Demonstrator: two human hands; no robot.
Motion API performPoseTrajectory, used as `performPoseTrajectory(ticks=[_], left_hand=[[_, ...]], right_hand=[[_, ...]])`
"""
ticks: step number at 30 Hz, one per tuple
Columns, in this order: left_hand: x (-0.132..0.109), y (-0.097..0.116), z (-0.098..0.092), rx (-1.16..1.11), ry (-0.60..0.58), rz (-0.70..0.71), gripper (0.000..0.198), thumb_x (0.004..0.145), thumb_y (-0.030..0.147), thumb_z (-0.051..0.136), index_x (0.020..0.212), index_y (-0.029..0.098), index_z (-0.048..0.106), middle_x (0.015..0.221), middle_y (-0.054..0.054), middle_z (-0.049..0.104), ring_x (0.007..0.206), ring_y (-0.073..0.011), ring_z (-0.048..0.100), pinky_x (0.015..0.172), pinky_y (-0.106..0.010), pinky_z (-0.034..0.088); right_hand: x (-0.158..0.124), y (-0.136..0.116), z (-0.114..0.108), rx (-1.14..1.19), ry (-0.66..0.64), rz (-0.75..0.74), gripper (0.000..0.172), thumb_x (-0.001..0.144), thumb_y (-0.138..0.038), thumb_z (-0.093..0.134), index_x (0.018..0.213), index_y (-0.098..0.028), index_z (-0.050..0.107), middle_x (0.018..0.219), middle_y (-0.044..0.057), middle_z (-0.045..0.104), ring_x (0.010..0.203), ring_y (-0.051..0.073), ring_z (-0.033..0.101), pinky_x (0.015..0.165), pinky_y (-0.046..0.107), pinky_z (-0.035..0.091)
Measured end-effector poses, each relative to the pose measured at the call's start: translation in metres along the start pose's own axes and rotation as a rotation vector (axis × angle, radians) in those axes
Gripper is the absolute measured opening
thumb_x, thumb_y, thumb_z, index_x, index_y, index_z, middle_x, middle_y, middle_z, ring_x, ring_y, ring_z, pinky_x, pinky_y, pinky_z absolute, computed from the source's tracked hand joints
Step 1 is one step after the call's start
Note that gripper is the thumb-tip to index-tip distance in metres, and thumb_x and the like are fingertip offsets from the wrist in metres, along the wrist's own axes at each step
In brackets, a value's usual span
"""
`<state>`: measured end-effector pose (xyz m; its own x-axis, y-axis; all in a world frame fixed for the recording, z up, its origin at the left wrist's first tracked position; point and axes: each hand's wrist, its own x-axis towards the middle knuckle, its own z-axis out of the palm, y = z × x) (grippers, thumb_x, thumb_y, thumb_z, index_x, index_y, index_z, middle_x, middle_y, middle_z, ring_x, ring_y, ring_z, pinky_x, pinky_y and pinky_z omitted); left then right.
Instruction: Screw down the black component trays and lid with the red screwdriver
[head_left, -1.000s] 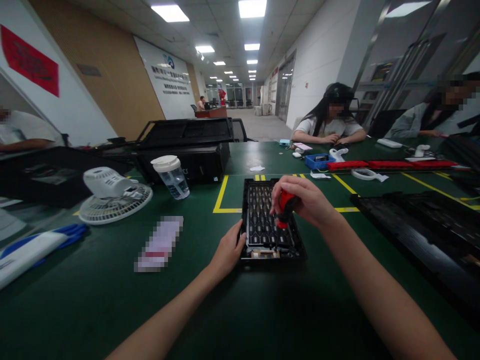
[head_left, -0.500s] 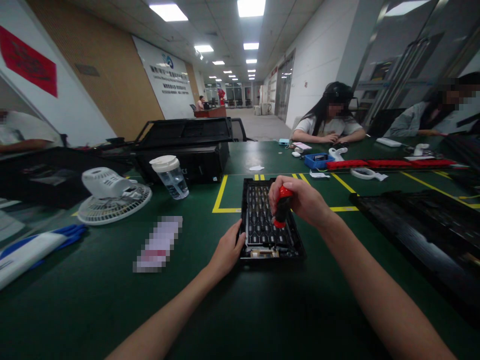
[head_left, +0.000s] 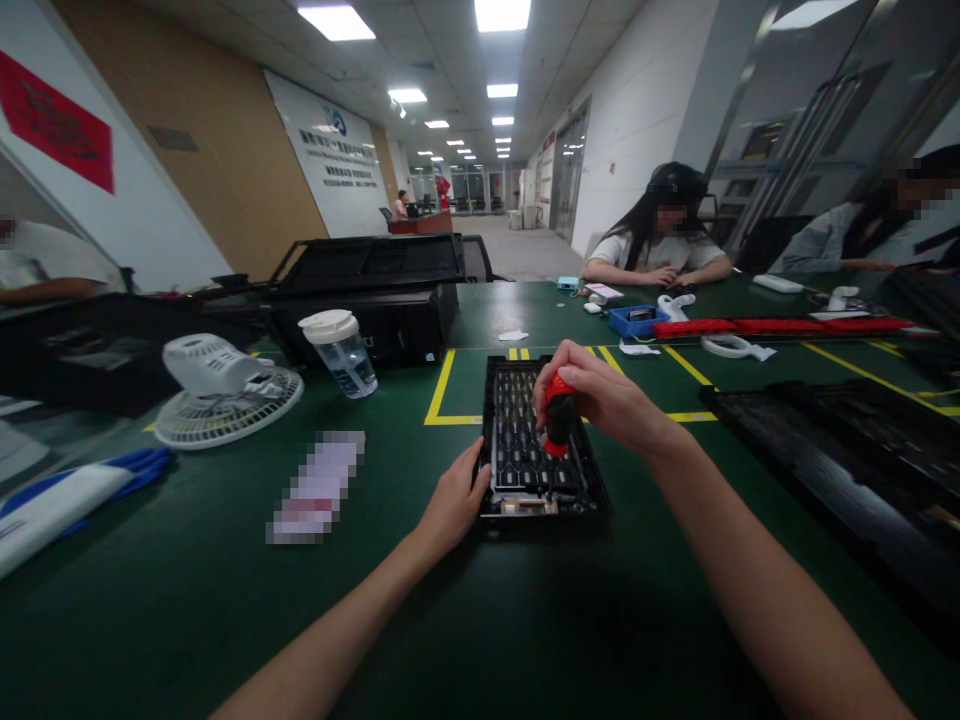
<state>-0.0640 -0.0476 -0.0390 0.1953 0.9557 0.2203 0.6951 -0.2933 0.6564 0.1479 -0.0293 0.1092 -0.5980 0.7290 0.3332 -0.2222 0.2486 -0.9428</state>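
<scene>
A shallow black case (head_left: 525,478) lies on the green table in front of me, with rows of small metallic pieces in dark slots inside. My left hand (head_left: 455,497) holds its left rim near the front corner, thumb over the edge and fingers along the outside. Over the case, my right hand (head_left: 600,395) is closed around a red and black screwdriver (head_left: 557,425), held upright with the red collar low. The screwdriver's tip is hard to make out against the dark interior. Near the front wall of the case are some brass-coloured and pale parts.
Left of the case lie a blurred-out flat object (head_left: 319,490), a lidded water cup (head_left: 341,355) and a white fan (head_left: 225,390). Black equipment (head_left: 367,310) stands behind. A long black panel (head_left: 825,460) lies right. Across the table, a person sits near a blue box (head_left: 637,320).
My right hand has tilted slightly, its knuckles rising a little, and the screwdriver has shifted slightly left. My left hand stays on the rim.
</scene>
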Motion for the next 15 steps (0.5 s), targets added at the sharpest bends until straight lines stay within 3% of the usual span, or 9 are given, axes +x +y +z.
performPoseTrajectory(ticks=[15], left_hand=[[-0.0003,-0.0001,0.0016,-0.001,0.009,0.005,0.048,0.09,0.038,0.031,0.131,0.013,0.036,0.133,-0.01,0.045,0.121,-0.0185,0.043,0.103,-0.035,0.031]], right_hand=[[-0.0025,-0.0037,-0.0005,-0.138,-0.004,-0.007,0.016,0.087,-0.029,0.047,0.079,-0.017,0.039,0.078,0.003,0.059,0.068,0.012,0.058,0.061,0.024,0.046]])
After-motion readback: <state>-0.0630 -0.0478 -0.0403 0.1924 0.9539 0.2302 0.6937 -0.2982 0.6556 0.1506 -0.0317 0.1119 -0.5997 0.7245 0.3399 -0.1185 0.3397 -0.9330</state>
